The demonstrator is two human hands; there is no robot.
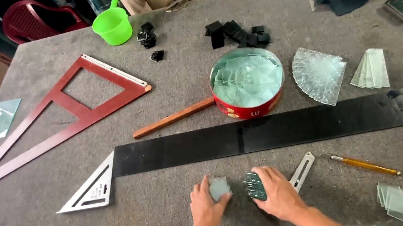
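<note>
Both hands are down on the grey table (153, 83), just on the near side of the long black strip (280, 129). The left hand (205, 207) is closed around a small frosted glass square (219, 187), and the right hand (276, 193) grips a stack of small glass pieces (253, 186) on edge. Beyond the strip sits a red round tin (247, 89) full of glass offcuts, and a yellow-handled glass cutter (365, 164) lies right of the hands.

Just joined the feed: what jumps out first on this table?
The long black glossy strip crossing the grey table, with the round red tin full of clear glass pieces just behind it. In front of the strip, the left hand holds a small frosted glass square and the right hand grips a stack of glass pieces on edge. The big red triangular frame lies far left.
</note>
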